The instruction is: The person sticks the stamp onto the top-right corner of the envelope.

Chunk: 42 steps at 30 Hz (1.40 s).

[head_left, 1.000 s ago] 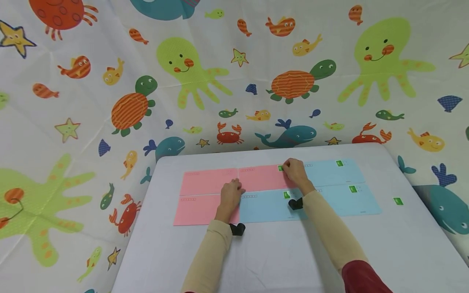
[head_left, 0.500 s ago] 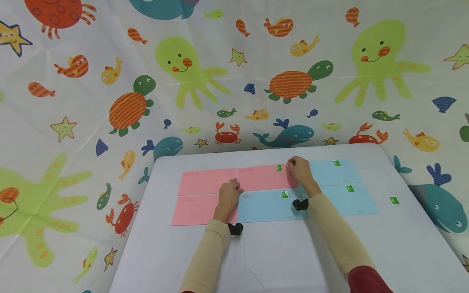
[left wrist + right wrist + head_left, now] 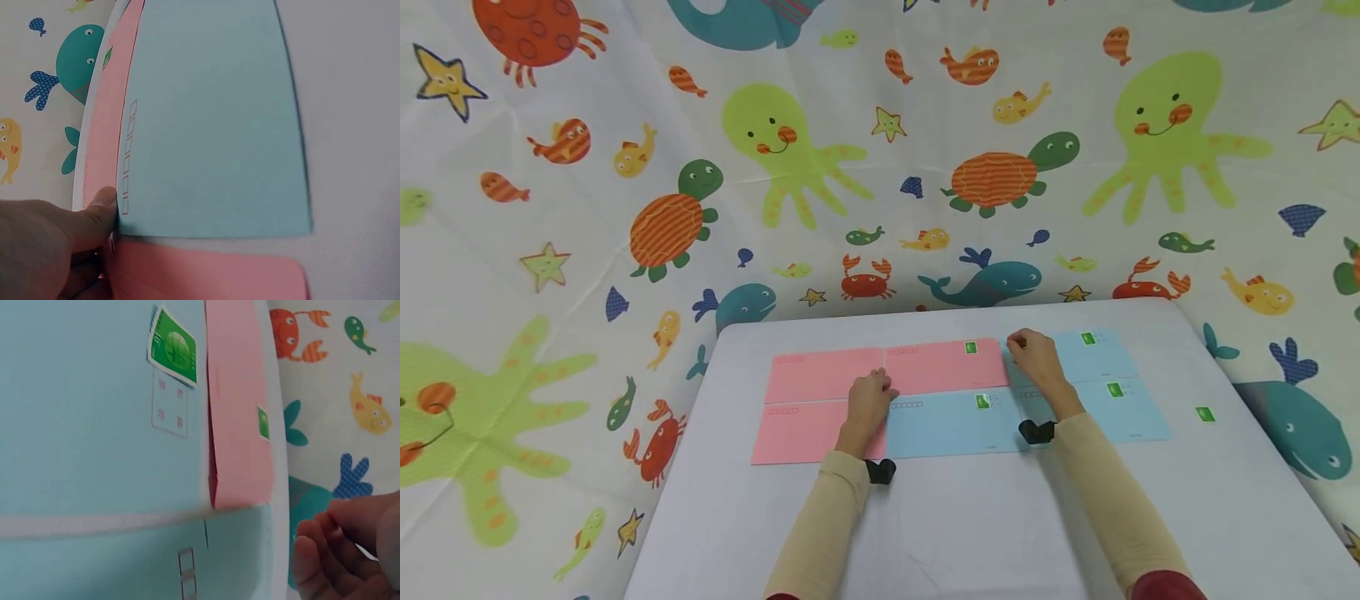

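Note:
My left hand [image 3: 868, 407] rests where the pink and blue envelopes meet. In the left wrist view its thumb lies on the upper middle pink envelope [image 3: 112, 125], beside the edge of a blue envelope [image 3: 206, 125]; its other fingers are partly hidden. Over the left end of the upper right blue envelope [image 3: 1075, 367] is my right hand [image 3: 1037, 360], fingers loosely bent, no object showing in them. Just left of it, the upper middle pink envelope carries a green stamp [image 3: 971, 347] near its right end. Another green stamp [image 3: 174, 347] sits on the lower middle blue envelope.
Two more pink envelopes [image 3: 820, 375] lie at the left, one above the other. At the right, both blue envelopes bear green stamps [image 3: 1088, 338]. A loose green stamp [image 3: 1205, 414] lies on the white tabletop farther right. A sea-animal-print cloth hangs behind the table.
My right hand has left the stamp on the upper middle pink envelope and shifted right, over the blue envelope. That stamp is now in full view. The left hand stays in place.

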{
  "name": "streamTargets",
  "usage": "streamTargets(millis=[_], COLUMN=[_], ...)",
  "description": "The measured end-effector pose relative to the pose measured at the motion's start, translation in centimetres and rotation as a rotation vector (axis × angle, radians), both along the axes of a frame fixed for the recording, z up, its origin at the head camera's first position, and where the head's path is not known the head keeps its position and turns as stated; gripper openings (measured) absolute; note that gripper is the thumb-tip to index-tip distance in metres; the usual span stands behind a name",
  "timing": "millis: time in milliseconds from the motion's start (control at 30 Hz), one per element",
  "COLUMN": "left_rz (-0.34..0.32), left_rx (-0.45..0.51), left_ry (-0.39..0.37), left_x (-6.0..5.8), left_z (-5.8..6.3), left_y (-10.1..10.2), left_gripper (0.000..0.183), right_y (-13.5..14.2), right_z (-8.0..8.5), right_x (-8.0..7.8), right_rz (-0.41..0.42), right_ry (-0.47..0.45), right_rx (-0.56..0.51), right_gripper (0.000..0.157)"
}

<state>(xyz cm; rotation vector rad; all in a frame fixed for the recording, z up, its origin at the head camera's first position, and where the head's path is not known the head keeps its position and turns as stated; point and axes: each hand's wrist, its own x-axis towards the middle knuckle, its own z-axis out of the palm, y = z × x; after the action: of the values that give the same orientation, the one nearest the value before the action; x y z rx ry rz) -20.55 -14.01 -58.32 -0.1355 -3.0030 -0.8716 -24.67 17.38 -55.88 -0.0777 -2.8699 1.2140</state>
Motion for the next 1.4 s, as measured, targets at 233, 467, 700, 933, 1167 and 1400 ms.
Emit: streamTargets(millis=[233,467,700,933,1167,1400], left_rz=[-0.045,-0.103,-0.077,-0.060,-0.122,-0.124], left_rx=[-0.015,0.001,0.071,0.084,-0.001,-0.015], left_ry=[0.002,0.051,0.060,0.053,0.035,0.017], left_x=[-0.5,-1.2,-2.0,-2.4,-2.2,-2.2], left_z=[0.2,0.3,0.0,0.4,0.8,0.7], left_y=[-0.4,-0.1,0.2,-0.7,-1.4,-1.9], left_gripper=[0.029,0.029,0.028,0.027,0.020,0.028], right_y=[1.4,3.2,5.1,6.3,7.9,9.5], right_z=[0.4,1.4,2.5,3.2,3.8,3.6], right_x=[1.1,2.3,3.8,5.7,7.4,8.3], right_rz=[0.063,0.098,0.091,0.086,0.046,0.016], right_ry=[-0.022,-0.060,-0.047,-0.049,-0.080,-0.084], right_rx=[0.046,0.131,0.179,0.204,0.220,0.224], right_gripper=[0.031,0.031,0.032,0.033,0.036,0.039])
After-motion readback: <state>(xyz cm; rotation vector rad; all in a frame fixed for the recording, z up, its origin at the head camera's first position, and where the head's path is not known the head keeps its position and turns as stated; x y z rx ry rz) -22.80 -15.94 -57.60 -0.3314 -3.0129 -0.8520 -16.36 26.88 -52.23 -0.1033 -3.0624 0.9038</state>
